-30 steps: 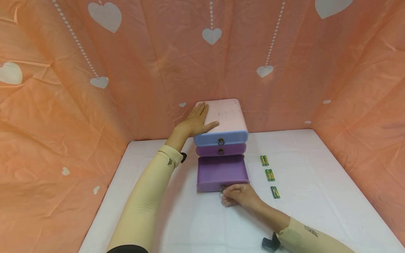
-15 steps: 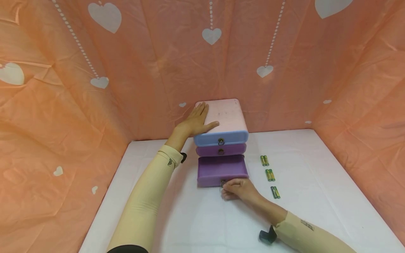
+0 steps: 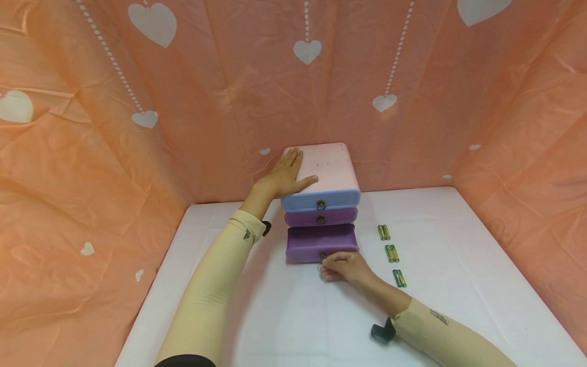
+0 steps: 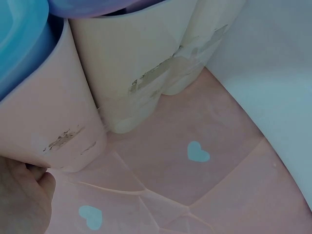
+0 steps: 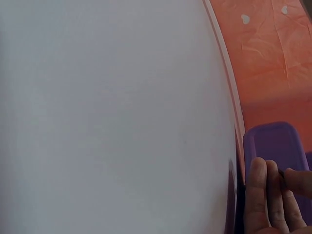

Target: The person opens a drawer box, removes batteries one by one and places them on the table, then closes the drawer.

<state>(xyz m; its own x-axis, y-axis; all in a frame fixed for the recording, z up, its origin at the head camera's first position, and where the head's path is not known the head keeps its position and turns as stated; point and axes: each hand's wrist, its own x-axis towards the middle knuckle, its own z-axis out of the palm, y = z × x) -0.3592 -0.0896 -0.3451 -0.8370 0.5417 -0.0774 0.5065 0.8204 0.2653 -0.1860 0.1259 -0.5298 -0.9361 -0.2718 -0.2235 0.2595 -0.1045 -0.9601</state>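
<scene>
A small drawer cabinet [image 3: 327,165] with a pink top stands at the back of the table. Its top drawer front [image 3: 298,202] is blue, and the middle one [image 3: 300,218] is purple. The purple bottom drawer [image 3: 300,255] sticks out partway, and nothing shows inside it. My left hand [image 3: 282,179] rests on the cabinet's top near its left edge, fingers straight; only part of that hand shows in the left wrist view. My right hand [image 3: 346,266] pinches the ring pull [image 3: 322,258] on the bottom drawer. In the right wrist view, my fingers partly hide the purple drawer front [image 5: 275,141].
Right of the cabinet, three pairs of green-and-gold batteries lie in a row: a far pair [image 3: 383,232], a middle pair [image 3: 392,253] and a near pair [image 3: 399,278]. The white tabletop [image 3: 284,316] is bordered by an orange cloth backdrop [image 3: 229,127] with white hearts.
The bottom drawer has slid partway back into the cabinet, with my right hand following it away from me on the ring. My left hand has stayed in place.
</scene>
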